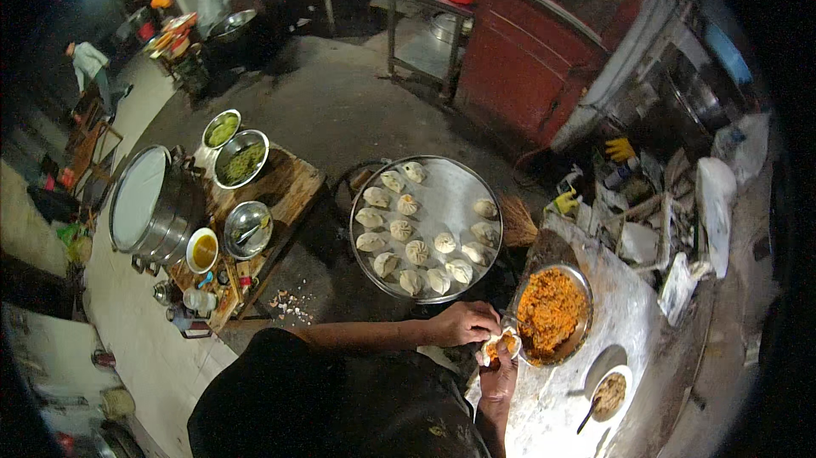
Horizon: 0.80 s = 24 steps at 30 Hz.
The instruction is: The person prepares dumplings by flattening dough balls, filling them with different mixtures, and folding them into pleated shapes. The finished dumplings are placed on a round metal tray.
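A round dough wrapper with orange filling lies in my right hand, the thumb over the filling. At its upper edge the bent fingers of my left hand touch the dough and seem to pinch it. Just right of both hands is a metal bowl heaped with orange shredded filling. Beyond my left hand sits a wide round metal tray bearing several shaped dumplings and buns. Some are pleated round, others folded into crescents.
A wooden table at left carries a steamer pot, metal bowls and a bowl of yellow liquid. A white bowl with a spoon stands right. A broom lies behind the tray. A person is far left.
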Tool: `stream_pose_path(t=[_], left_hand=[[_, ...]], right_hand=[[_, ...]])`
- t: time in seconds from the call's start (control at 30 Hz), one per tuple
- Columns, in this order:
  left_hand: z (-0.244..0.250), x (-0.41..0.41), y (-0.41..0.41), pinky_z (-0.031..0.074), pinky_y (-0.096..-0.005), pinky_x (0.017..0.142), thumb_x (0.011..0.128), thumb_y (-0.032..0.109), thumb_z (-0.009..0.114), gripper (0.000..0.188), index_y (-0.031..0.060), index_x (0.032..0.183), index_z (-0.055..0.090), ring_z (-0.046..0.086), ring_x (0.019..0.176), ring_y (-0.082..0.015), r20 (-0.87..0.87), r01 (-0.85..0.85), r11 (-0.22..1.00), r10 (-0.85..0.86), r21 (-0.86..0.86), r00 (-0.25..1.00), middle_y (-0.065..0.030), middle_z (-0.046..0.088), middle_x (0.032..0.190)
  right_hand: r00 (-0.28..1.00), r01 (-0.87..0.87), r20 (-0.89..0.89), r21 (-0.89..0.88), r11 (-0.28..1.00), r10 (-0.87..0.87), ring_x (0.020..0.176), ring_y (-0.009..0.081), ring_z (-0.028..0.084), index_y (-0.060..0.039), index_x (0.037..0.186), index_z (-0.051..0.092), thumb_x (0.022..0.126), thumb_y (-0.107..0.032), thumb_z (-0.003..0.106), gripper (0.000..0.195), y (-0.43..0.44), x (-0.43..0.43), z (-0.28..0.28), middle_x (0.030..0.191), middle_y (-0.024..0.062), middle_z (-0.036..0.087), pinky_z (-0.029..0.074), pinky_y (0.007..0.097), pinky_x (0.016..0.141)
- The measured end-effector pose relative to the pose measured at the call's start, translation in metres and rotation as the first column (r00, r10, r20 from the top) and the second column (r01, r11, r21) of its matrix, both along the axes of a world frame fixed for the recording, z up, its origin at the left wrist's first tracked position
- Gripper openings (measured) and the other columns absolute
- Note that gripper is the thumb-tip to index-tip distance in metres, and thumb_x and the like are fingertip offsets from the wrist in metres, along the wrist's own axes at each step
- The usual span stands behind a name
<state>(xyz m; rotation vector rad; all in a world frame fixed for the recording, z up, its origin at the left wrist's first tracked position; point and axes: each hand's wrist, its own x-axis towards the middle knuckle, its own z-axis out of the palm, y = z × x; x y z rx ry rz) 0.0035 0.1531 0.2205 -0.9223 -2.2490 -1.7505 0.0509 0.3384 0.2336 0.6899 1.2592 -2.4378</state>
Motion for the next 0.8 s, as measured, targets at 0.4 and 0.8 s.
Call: stream_pose_path(t=[0.4,0.8], left_hand=[[-0.009,0.015,-0.007,0.048,-0.031,0.074,0.075,0.01,0.065,0.018,0.0041,0.093,0.067,0.064,0.083,-0.018,0.314,0.034,0.997,-0.054,0.07,0.948,-0.0076,0.067,0.088],[-0.004,0.024,0.003,0.05,-0.0336,0.074,0.075,0.015,0.066,0.021,0.0074,0.094,0.067,0.064,0.085,-0.0241,0.415,0.013,0.997,0.022,-0.08,0.909,-0.0085,0.064,0.09]], right_hand=[[0.971,-0.205,-0.111,0.084,0.975,0.213,0.089,0.0202,0.061,-0.0049,0.118,0.053,0.078,-0.005,0.072,0.044,0.017,0.005,-0.036,0.104,0.0061,0.061,0.053,0.0373,0.074],[0.895,-0.319,-0.172,0.399,0.86,0.412,0.106,0.0207,0.057,-0.0039,0.122,0.055,0.091,-0.013,0.059,0.033,0.024,0.022,-0.021,0.119,0.01,0.058,0.047,0.0355,0.091]])
